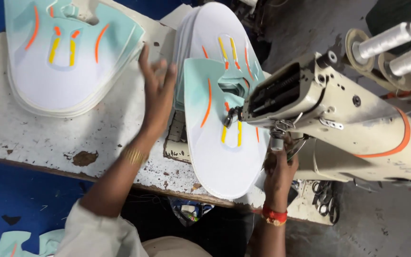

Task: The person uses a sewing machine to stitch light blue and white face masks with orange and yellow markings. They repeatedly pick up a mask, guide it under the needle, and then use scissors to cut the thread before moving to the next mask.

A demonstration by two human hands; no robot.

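- Left hand (157, 90): fingers spread wide and blurred, holding nothing, hovering over the bare table (39, 138) between the two stacks and just beside the edge of the near stack; it looks placed to steady or turn that piece.
- Right hand (279, 173): low at the piece's right edge, under the machine head; fingers partly hidden, so I cannot tell whether they pinch the edge or only press it.
- Top piece (220, 157): a white and mint shoe upper with orange and yellow stripes, lying flat on its stack with its middle under the needle (229, 116), likely so the seam falls along the stripes.
- Second stack (67, 57): same pieces, far left on the table, well apart from the needle.
- Sewing machine (348, 123): its arm covers the piece's right side and crowds the right hand.
- Thread spools (396, 47): behind the machine.
- Scissors (327, 202): on the table edge, right of the right wrist.
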